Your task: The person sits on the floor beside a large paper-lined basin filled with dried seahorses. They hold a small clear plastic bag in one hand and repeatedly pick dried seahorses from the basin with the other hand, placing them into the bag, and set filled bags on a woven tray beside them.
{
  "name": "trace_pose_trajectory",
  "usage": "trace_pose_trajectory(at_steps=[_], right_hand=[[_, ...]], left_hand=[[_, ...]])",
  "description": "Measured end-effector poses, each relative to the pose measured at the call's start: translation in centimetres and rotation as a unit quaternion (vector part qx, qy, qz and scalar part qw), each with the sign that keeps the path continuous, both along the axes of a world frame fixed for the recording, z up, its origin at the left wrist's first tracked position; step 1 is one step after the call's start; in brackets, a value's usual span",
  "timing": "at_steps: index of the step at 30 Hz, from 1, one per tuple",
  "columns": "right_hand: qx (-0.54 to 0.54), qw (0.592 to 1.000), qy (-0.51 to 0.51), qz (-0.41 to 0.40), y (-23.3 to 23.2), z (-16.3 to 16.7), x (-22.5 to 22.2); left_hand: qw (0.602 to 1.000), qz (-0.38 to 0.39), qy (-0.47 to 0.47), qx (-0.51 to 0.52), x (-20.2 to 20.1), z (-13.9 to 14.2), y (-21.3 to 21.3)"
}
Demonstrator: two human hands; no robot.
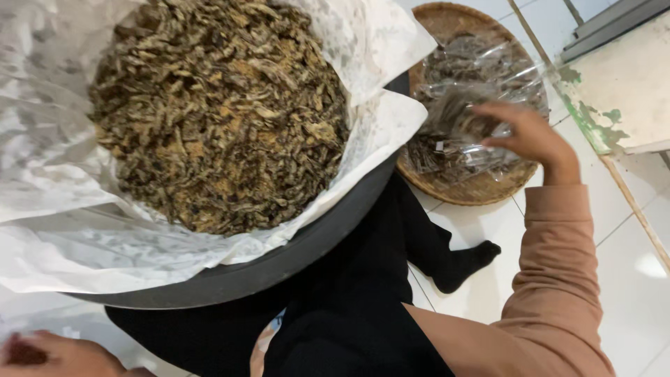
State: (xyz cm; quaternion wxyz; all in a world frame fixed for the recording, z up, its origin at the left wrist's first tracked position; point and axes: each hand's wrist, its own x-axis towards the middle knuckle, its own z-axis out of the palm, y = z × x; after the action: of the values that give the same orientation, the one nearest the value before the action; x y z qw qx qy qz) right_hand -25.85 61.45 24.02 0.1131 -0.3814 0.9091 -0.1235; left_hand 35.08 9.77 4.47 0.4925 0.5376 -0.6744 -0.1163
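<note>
Seated on a white tiled floor (481,223), a person in a peach sleeve (551,279) and black trousers (363,293) works beside a big black basin (307,244). Nearest the camera, the left hand (49,355) sits at the bottom edge of the picture, fingers curled around something dark and reddish, though too little shows to tell what it is or how tight the grip is. The basin, lined with white paper (77,237), is heaped with dried brownish shreds (216,112); the loose paper hangs over the rim, and a knock from a knee could likely spill shreds onto the tiles. Farther off, the right hand (527,136) hovers with fingers apart over clear plastic packets (460,119) piled on a round woven tray (467,188), not clamped on any of them. The slick packets look liable to slide off.
</note>
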Motion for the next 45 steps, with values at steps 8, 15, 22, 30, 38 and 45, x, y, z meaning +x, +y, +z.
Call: trace_pose_trajectory(at_steps=[8, 15, 22, 30, 38, 45], right_hand=[[0.141, 0.970, -0.140, 0.140, 1.9, -15.3, -6.6], [0.034, 0.953, -0.298, 0.041, 6.2, -14.6, -11.8], [-0.313, 0.917, -0.169, -0.183, 8.8, -8.4, -8.4], [-0.459, 0.885, -0.040, 0.067, -7.3, 3.6, 2.5], [-0.523, 0.803, -0.112, 0.264, -25.3, 10.3, 14.6], [-0.601, 0.716, -0.141, 0.327, -37.9, 6.0, 18.4]], left_hand=[[0.870, -0.048, -0.407, 0.275, 4.9, -11.9, 2.8], [0.843, -0.044, -0.436, 0.313, 3.2, -10.1, 2.7], [0.855, -0.035, -0.418, 0.303, 5.6, -10.6, 2.6], [0.946, 0.059, -0.312, 0.058, 6.4, -5.3, 3.2], [0.920, -0.136, 0.360, 0.074, -4.9, 15.8, 5.5], [0.865, -0.389, 0.318, -0.005, -22.6, 21.6, -2.0]])
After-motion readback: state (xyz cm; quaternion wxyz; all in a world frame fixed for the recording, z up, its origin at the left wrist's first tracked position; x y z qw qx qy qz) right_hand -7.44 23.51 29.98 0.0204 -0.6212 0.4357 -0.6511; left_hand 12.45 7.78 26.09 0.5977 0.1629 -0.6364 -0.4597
